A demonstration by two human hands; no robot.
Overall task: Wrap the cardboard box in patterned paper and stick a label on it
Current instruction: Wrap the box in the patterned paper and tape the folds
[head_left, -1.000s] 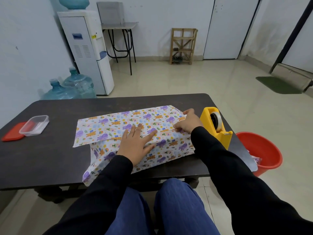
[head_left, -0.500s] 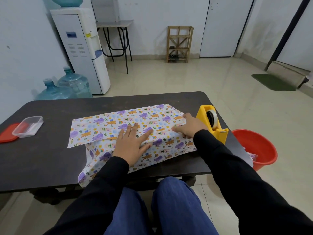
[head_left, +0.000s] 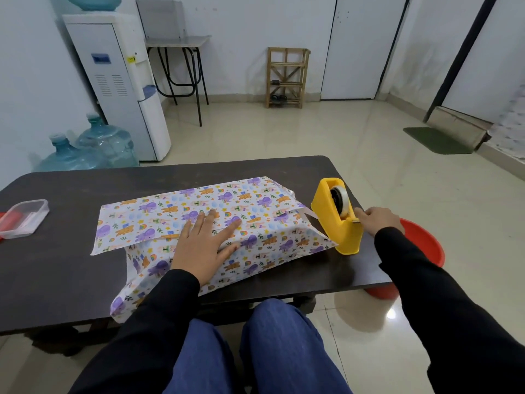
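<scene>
The box is hidden under patterned paper [head_left: 255,211] printed with purple and orange figures, folded over it on the dark table [head_left: 56,265]. My left hand [head_left: 204,245] lies flat on top, fingers spread, pressing the overlapping paper edges down. A yellow tape dispenser [head_left: 338,220] stands just right of the parcel. My right hand [head_left: 377,220] is at the dispenser's cutter end, fingertips pinched at the tape end. No label is in sight.
A clear plastic container with a red lid beside it [head_left: 22,218] sits at the table's left edge. A red bucket [head_left: 423,245] stands on the floor to the right of the table. Water dispenser and bottles are far left.
My right hand left the parcel's right end and moved right to the tape dispenser's cutter. The left hand stayed pressed on the paper.
</scene>
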